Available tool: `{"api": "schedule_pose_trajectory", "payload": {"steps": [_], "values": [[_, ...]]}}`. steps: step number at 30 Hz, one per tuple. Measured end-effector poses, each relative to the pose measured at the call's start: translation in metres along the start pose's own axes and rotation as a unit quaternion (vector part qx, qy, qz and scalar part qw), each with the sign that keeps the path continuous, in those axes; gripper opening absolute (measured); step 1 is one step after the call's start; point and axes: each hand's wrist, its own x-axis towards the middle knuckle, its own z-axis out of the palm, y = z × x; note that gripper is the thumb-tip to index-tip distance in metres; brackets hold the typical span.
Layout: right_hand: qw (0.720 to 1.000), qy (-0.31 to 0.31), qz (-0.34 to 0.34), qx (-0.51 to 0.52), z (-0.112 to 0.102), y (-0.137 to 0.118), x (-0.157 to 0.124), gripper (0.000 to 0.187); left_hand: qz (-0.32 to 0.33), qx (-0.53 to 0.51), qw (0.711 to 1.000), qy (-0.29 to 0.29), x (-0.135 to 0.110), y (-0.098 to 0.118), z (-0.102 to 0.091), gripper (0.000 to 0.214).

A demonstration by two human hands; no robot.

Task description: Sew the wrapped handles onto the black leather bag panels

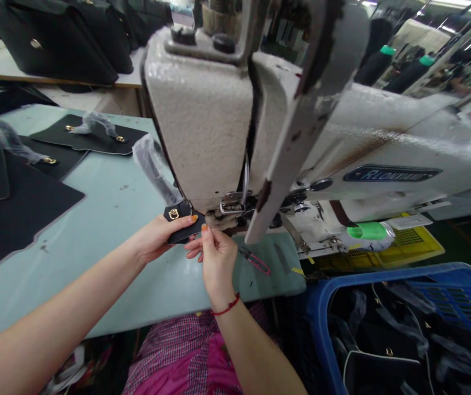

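Leather tab [181, 221] pinched in left hand [158, 237] grip; right hand [215, 257] touching edge.

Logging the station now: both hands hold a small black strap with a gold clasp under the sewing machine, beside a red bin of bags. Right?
Only the colour is wrong: the head view shows a blue bin. The left hand and right hand do hold the black strap.

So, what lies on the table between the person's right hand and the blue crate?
Pink-handled thread snips lie on the pale green table, just right of the right hand, short of the blue crate, in the head view.
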Motion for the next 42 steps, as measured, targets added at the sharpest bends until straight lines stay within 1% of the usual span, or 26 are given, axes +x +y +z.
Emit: {"api": "schedule_pose_trajectory", "payload": {"steps": [2,3,5,7,12,15,19,21,24,26,29,31,33,35,36,38,40,41,42], "values": [[1.000,-0.002,-0.003,0.002,0.000,0.000,0.000,0.044,-0.013,-0.001,1.000,-0.009,0.000,-0.006,-0.003,0.023],[1.000,-0.003,-0.004,0.004,-0.001,-0.001,0.000,0.044,-0.013,-0.007,1.000,-0.004,-0.001,-0.008,-0.004,0.023],[1.000,-0.002,-0.005,0.006,-0.002,-0.003,0.000,0.044,-0.002,-0.025,1.000,0.017,-0.005,-0.013,-0.002,0.024],[1.000,-0.001,-0.004,0.005,-0.003,-0.004,-0.001,0.044,0.009,-0.039,0.998,0.039,-0.012,-0.018,0.004,0.023],[1.000,-0.004,0.020,0.013,-0.009,-0.004,-0.001,0.047,0.039,-0.105,0.989,0.099,-0.034,-0.029,0.030,0.021],[0.999,-0.023,0.025,0.022,-0.015,-0.004,0.000,0.046,0.056,-0.152,0.977,0.139,-0.043,-0.035,0.045,0.023],[0.998,-0.051,0.013,-0.022,-0.027,-0.007,0.002,0.050,0.086,-0.197,0.961,0.175,-0.049,-0.044,0.064,0.024],[0.997,-0.066,0.012,-0.042,-0.032,-0.009,0.004,0.052,0.105,-0.218,0.951,0.194,-0.051,-0.049,0.074,0.023],[0.995,-0.083,0.010,-0.062,-0.041,-0.013,0.005,0.054,0.131,-0.255,0.926,0.247,-0.054,-0.058,0.091,0.023],[0.992,-0.099,0.003,-0.074,-0.047,-0.016,0.008,0.056,0.134,-0.279,0.909,0.278,-0.056,-0.063,0.103,0.023],[0.988,-0.130,0.003,-0.088,-0.057,-0.021,0.013,0.056,0.131,-0.294,0.899,0.297,-0.061,-0.071,0.120,0.021],[0.984,-0.140,0.008,-0.106,-0.062,-0.026,0.017,0.055,0.138,-0.288,0.900,0.297,-0.063,-0.074,0.130,0.022],[0.980,-0.143,-0.003,-0.136,-0.066,-0.032,0.019,0.056,0.152,-0.276,0.906,0.283,-0.063,-0.076,0.136,0.025],[0.975,-0.148,-0.022,-0.165,-0.071,-0.037,0.018,0.056,0.147,-0.261,0.918,0.261,-0.061,-0.079,0.138,0.029],[0.972,-0.153,-0.030,-0.176,-0.073,-0.038,0.015,0.055,0.135,-0.251,0.925,0.252,-0.061,-0.081,0.137,0.031],[0.968,-0.152,-0.037,-0.194,-0.081,-0.037,0.007,0.050,0.091,-0.222,0.943,0.230,-0.064,-0.089,0.131,0.034],[0.967,-0.126,-0.047,-0.217,-0.094,-0.030,-0.005,0.042,0.053,-0.157,0.965,0.204,-0.078,-0.100,0.120,0.037],[0.965,-0.104,-0.057,-0.234,-0.101,-0.024,-0.011,0.038,0.042,-0.103,0.978,0.178,-0.089,-0.105,0.112,0.036],[0.961,-0.076,-0.072,-0.257,-0.110,-0.016,-0.016,0.035,0.037,-0.041,0.989,0.137,-0.102,-0.107,0.104,0.034]]}}
